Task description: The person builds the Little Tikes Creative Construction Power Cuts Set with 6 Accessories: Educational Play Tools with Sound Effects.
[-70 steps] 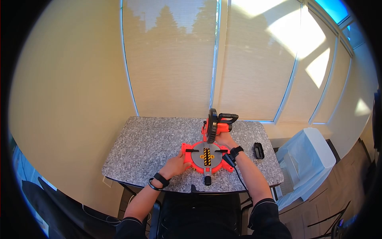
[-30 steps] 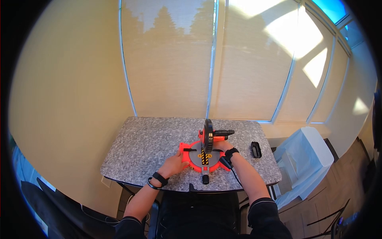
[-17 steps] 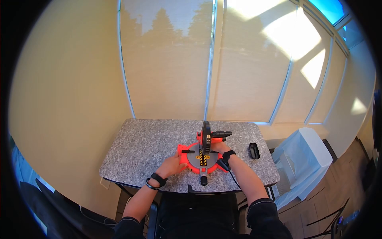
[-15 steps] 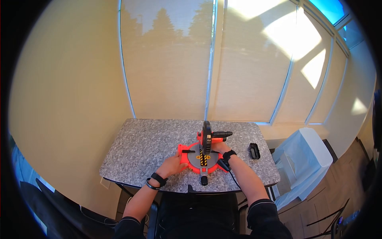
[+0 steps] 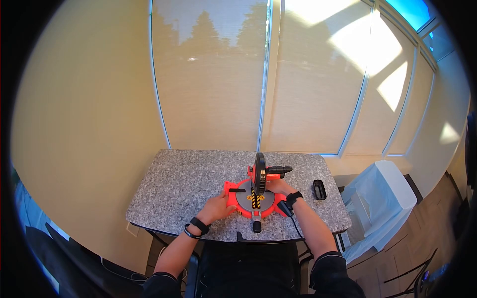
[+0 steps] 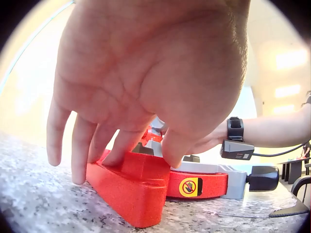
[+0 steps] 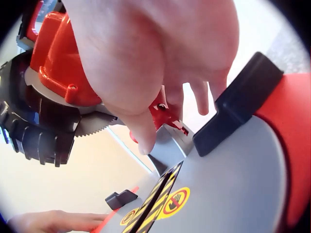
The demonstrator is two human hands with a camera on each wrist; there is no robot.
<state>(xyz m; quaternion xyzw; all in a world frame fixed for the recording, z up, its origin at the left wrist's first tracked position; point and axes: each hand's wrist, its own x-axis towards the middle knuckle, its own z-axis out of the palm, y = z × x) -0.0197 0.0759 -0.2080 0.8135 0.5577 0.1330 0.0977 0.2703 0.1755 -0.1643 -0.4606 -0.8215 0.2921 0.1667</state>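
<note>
A red and black miter saw (image 5: 259, 174), toy-like, stands on the speckled table with a round grey turntable (image 7: 233, 179) and a striped slot. My left hand (image 5: 216, 207) holds the left end of its red base (image 6: 131, 189), thumb on the near side and fingers over the far side. Behind the saw head, my right hand (image 5: 279, 186) grips the rear of the saw arm (image 7: 165, 116), thumb on one side and fingers reaching behind. Part of that grip is hidden by the hand. The black handle (image 5: 279, 170) points right, untouched. A toothed blade (image 7: 95, 125) shows under the guard.
A small black open case (image 5: 319, 189) lies on the table (image 5: 184, 171) to the right. A chair draped in light blue cloth (image 5: 380, 198) stands beyond the right edge. Shaded windows (image 5: 208, 99) rise behind. A cable (image 5: 297, 226) runs from the right wrist camera.
Over about two seconds the saw head has come down and its handle has dropped from a raised loop to edge-on. Both hands keep their places; lately only the view shifts slightly.
</note>
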